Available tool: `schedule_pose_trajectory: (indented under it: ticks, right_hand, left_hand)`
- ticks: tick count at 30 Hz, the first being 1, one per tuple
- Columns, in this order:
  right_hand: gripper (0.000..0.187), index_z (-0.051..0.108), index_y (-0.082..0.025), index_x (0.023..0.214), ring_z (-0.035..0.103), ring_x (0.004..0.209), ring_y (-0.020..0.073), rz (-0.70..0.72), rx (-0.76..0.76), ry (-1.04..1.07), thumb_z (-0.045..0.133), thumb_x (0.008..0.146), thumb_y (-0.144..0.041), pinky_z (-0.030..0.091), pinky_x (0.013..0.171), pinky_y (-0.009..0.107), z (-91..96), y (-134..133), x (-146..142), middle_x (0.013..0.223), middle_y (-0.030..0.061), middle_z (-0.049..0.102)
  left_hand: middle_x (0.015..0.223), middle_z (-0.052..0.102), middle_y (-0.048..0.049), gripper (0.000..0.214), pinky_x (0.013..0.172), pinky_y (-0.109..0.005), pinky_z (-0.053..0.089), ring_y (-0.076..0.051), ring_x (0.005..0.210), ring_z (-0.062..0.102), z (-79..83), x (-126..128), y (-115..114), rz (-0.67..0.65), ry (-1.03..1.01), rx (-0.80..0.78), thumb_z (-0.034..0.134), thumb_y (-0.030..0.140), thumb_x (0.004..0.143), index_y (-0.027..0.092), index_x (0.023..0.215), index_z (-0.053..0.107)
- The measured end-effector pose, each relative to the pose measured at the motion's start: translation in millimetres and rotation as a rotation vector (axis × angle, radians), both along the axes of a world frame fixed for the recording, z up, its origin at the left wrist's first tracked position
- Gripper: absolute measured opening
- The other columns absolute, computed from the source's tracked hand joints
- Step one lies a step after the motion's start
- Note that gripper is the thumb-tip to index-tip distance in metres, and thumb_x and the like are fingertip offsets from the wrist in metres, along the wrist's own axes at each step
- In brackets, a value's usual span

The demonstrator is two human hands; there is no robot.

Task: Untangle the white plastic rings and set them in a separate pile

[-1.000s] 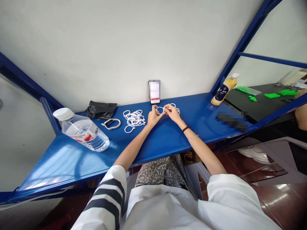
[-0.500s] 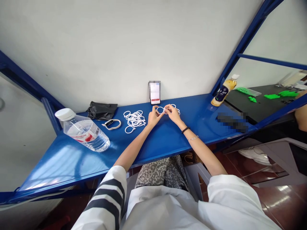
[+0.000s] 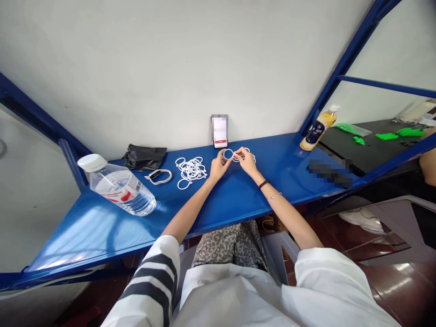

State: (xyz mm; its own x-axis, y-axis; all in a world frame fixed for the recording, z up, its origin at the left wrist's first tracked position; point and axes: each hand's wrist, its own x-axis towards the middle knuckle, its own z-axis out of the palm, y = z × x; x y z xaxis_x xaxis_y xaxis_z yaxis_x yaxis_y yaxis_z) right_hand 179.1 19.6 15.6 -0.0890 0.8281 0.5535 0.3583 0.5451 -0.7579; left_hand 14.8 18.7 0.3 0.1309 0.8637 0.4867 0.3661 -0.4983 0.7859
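Observation:
My left hand (image 3: pixel 218 167) and my right hand (image 3: pixel 245 161) meet above the blue table (image 3: pixel 238 200), near its back edge. Both pinch the same small white ring (image 3: pixel 228 154), the left from below and the right from its right side. A few more white rings (image 3: pixel 251 157) lie under and behind my right hand. A loose pile of white rings (image 3: pixel 190 169) lies just left of my left hand. My right wrist wears a dark bead bracelet and a thin chain.
A phone (image 3: pixel 220 131) leans on the wall behind my hands. A watch (image 3: pixel 158 175), a black bag (image 3: pixel 143 157) and a lying water bottle (image 3: pixel 117 185) are at the left. A yellow drink bottle (image 3: pixel 317 129) stands at the right, beside a blue frame post.
Both hands with the ring have lifted slightly and shifted a little towards the wall. Nothing else has moved.

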Motion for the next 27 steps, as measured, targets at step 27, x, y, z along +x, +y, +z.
schedule_pose_trajectory:
  ticks: [27]
  right_hand:
    - [0.032,0.06,-0.022,0.091,0.062,0.069,0.0169,0.052,-0.078,-0.026,0.053,0.088,-0.054,0.049,0.066,0.03,0.1,-2.7,1.1,0.074,0.0012,0.064]
  left_hand:
    - [0.051,0.058,-0.0006,0.054,0.059,-0.026,0.04,-0.012,0.047,0.053,5.0,-0.2,-7.1,-0.086,0.1,-0.036,0.035,0.057,0.095,0.018,0.066,0.059]
